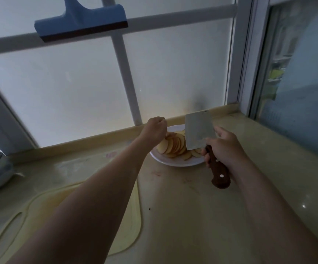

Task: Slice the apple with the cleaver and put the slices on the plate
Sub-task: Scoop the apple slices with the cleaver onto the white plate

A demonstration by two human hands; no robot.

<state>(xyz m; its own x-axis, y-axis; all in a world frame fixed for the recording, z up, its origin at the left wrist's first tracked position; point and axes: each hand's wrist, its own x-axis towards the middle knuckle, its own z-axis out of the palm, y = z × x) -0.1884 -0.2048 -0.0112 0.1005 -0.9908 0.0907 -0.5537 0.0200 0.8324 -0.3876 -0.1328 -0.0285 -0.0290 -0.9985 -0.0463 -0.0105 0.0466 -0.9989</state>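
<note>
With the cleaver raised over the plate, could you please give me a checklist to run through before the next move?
1. Apple slices lie on the plate: ok.
2. Right hand grips the cleaver by its handle: ok.
3. Left hand apart from the blade: ok.
4. Blade free of stuck slices: cannot tell, far face hidden.
5. Cutting board free of apple: cannot tell, mostly covered.
6. Left hand holding nothing: cannot tell, fingers curled away from view.
</note>
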